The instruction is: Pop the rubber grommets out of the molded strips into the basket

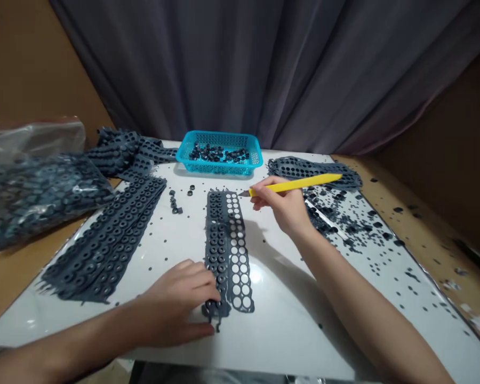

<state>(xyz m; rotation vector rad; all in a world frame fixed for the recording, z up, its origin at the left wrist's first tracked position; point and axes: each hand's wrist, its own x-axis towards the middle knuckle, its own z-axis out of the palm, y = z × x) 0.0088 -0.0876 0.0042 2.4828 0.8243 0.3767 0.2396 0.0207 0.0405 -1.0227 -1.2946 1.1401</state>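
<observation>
L hand (180,304) is at the near end of the dark rubber ring strip (215,250), fingers curled over its L edge, thumb lower down by the trailing tabs; can't tell if it's pinching the rubber or just pressing it flat. R hand (282,205) has a firm pen-type grip on a yellow pen-style cutter (304,184), dark pointed tip aimed L, just beside the strip's far R corner; can't tell if tip touches.

Strip lies lengthwise mid-table, approx. in front of the person, on the glossy white tabletop (280,304). Its L half carries rows of raised rings; R half is mostly open round holes w/ white showing thru.

A few loose rings (174,202) sit L of the strip's far end. Behind: blue plastic basket (220,168) w/ a scatter of small black pcs (214,153) inside.

Far L: clear plastic bag (44,192) full of dark rings, next to a heap of ring sheets (118,152); more ring strips (108,240) are stacked flat nearer, angled. Back R: pile of perforated strips (304,168), w/ black scrap discs (336,205) spread in front & a thin white stick (324,217) among them. Grey curtain (224,58) in bkgd.
</observation>
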